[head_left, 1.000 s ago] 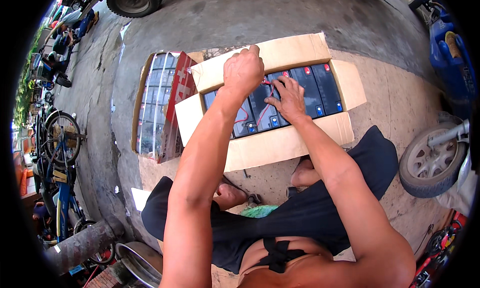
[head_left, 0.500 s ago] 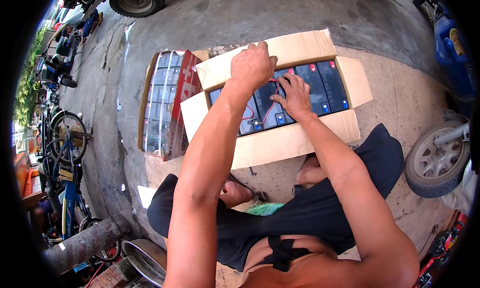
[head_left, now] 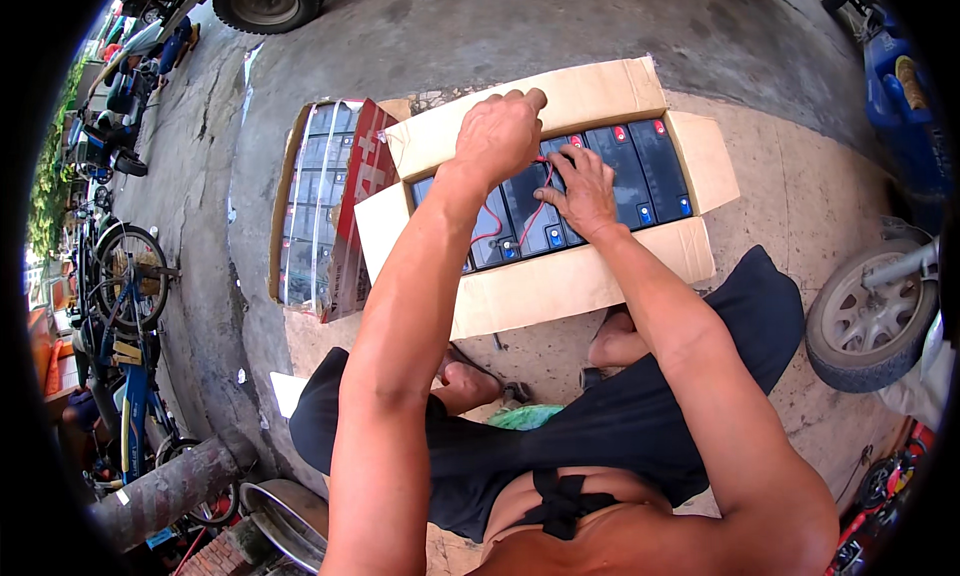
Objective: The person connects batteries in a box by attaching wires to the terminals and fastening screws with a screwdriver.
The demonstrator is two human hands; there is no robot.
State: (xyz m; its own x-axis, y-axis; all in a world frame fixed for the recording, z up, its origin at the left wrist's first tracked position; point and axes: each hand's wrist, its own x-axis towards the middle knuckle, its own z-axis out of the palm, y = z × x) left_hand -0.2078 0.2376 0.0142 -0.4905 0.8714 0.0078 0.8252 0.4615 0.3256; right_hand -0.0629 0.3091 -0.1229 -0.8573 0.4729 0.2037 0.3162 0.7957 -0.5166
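A cardboard box (head_left: 590, 298) with its flaps folded out holds a row of dark batteries (head_left: 610, 171) with red and blue terminals. Over the box's far side my left hand (head_left: 500, 134) is closed with its back to me. What its fingers hold, if anything, is hidden. My right hand (head_left: 583, 191) rests on the batteries, fingers bent and apart from the thumb. A thin red wire (head_left: 532, 221) runs up from a battery's near end past that thumb. Another red wire (head_left: 492, 228) curves across the batteries to the left, partly behind my left forearm.
Left of the box stands a red-sided carton (head_left: 350, 266) of similar batteries, bound with white straps. A spoked car wheel (head_left: 870, 316) is at the right. Bicycles (head_left: 130, 276) and a metal basin (head_left: 290, 521) are on the left. A vehicle tyre (head_left: 268, 1) shows at the top.
My left hand has turned slightly at the wrist over the box's far side. My right hand stays on the batteries. The whole view has shifted a little.
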